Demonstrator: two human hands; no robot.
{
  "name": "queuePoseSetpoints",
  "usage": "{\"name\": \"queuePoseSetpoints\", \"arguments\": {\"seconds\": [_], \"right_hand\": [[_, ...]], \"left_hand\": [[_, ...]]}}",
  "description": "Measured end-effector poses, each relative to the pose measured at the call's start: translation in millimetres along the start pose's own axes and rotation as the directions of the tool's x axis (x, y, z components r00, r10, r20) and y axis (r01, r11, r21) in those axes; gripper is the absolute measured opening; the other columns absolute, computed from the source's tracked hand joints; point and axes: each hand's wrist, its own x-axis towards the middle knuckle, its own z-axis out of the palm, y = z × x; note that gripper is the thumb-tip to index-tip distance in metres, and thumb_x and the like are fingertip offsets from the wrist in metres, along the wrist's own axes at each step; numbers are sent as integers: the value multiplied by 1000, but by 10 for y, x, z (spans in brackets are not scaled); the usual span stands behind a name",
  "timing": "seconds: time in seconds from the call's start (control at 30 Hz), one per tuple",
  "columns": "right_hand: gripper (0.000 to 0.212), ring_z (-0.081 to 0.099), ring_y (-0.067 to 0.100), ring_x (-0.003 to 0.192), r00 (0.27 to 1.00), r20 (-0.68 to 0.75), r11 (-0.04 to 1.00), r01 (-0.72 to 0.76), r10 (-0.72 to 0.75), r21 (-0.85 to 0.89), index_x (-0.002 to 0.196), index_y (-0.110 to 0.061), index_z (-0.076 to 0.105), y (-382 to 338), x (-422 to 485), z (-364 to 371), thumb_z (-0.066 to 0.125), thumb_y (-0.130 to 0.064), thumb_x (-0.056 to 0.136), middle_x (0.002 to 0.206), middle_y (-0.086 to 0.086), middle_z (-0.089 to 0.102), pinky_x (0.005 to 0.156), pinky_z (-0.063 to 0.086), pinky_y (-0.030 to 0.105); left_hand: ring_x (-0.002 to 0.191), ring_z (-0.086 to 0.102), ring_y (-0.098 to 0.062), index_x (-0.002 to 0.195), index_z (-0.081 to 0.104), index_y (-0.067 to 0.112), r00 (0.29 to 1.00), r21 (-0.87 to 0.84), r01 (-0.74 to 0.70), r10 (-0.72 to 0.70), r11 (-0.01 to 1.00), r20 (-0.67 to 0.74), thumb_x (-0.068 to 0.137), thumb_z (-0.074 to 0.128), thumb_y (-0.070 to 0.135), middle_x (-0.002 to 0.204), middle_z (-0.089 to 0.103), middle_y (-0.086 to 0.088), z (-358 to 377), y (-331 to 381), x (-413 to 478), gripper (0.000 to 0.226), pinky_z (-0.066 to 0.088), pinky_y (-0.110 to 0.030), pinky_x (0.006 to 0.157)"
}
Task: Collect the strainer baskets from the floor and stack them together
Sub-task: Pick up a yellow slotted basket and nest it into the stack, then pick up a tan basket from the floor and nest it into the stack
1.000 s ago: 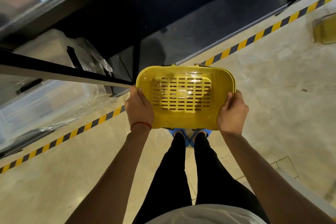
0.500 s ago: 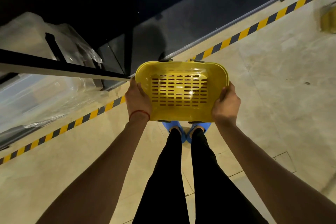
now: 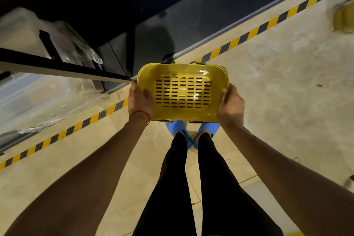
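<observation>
Head view: yellow slotted plastic strainer basket (image 3: 183, 92) clasped by its ends between left hand (image 3: 140, 101) and right hand (image 3: 230, 105); seemingly light, rigid.

Glossy yellow plastic strainer basket (image 3: 183, 92); smooth, faintly sheened stone floor (image 3: 287, 92); crinkled clear plastic wrap (image 3: 47, 97).

i am holding both bare forearms stretched out in front of me and downward, roughly parallel. my left hand (image 3: 140, 101) is gripping the left end of a yellow slotted plastic basket (image 3: 183, 92), thumb lying across the face turned toward me, a thin red thread bracelet (image 3: 139, 114) circling that wrist. my right hand (image 3: 230, 105) is gripping the opposite end the same way, fingers hidden behind.
</observation>
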Motion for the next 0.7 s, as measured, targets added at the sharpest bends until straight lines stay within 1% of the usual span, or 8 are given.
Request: {"name": "queuePoseSetpoints", "arguments": {"seconds": [0.1,0.17,0.23,0.37,0.47,0.53,0.63,0.7], "right_hand": [[32,63,22,96,999,8,990,47,-46,-133,125,-11,55,-81,-195,-226,38,-31,107,111,8,66,79,45,27],[33,61,28,108,997,34,973,80,-75,-215,131,-10,55,-151,-352,-391,45,-26,104,125,12,63,90,47,33],[34,59,31,114,993,52,957,112,-102,-267,130,-12,59,-216,-526,-560,51,-26,100,128,11,62,95,49,39],[33,55,29,117,994,-12,930,94,-105,-355,123,-13,66,-295,-885,-866,56,-29,96,125,7,64,90,49,36],[33,55,27,115,992,-68,921,75,-109,-382,121,-14,66,-367,-1162,-1077,56,-32,95,121,4,65,87,49,35],[34,55,24,115,990,-106,922,43,-90,-385,122,-16,66,-395,-1347,-1232,55,-35,95,120,2,65,88,49,35],[34,56,24,114,983,-157,918,22,-91,-395,121,-16,66,-407,-1580,-1465,55,-36,96,119,1,66,87,51,37],[33,57,25,111,971,-217,923,6,-97,-386,119,-15,68,-392,-1674,-1636,56,-35,95,116,1,67,85,51,37]], "left_hand": [[121,49,-33,142,36,6,991,45,-121,123,992,-49,97,49,15,133,48,-17,-94,10,-247,48,44,-41,99],[121,49,-35,143,37,6,976,118,-207,214,971,-51,95,51,16,134,47,-18,-187,37,-436,51,45,-43,97],[119,49,-37,141,39,8,950,242,-301,313,922,-9,93,53,20,136,48,-18,-286,67,-629,52,46,-48,93],[111,53,-35,132,48,10,873,434,-480,466,763,146,91,52,27,125,57,-16,-505,203,-968,44,51,-48,82],[105,58,-34,129,51,10,767,438,-632,594,639,241,90,57,26,124,59,-14,-634,285,-1184,42,54,-47,79],[107,59,-33,128,55,9,664,415,-737,686,534,296,90,58,25,124,61,-12,-693,406,-1308,41,52,-45,82],[110,57,-28,131,55,15,516,395,-840,770,371,375,93,44,33,129,60,-6,-781,721,-1503,43,52,-43,83],[111,57,-26,133,52,19,458,377,-872,793,312,402,94,42,35,131,58,-3,-805,966,-1628,44,53,-42,81]]}}
